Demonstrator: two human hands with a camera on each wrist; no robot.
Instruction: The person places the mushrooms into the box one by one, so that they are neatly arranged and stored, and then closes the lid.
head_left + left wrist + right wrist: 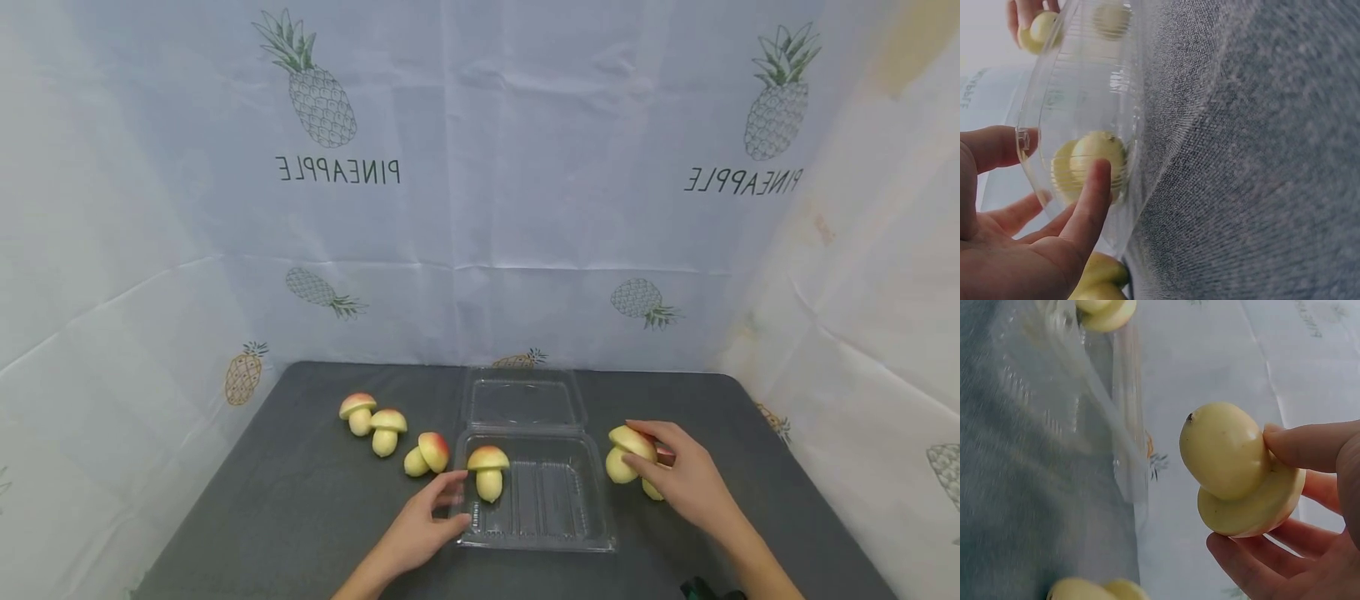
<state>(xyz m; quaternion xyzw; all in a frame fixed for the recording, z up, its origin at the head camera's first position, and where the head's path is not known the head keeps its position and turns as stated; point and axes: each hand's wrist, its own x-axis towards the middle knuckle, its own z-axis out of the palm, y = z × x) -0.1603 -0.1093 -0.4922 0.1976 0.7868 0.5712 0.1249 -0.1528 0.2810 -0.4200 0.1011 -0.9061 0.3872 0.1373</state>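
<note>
Head view: right hand [684,477] pinches one mushroom [621,465], raised just right of the clear container [546,500] on the desk [300,508]; left hand [418,527], fingers spread, at container's left side; another mushroom [489,479] inside.

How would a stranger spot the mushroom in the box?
On the dark table, find the clear, open box. In its near half, toward the left, is a red-and-yellow mushroom. It's the only mushroom inside the box.

Pale cloth [540,225], printed pineapples [322,107], mirrored lettering [339,170], dark tabletop [300,508], partly visible black object [705,590]
</note>
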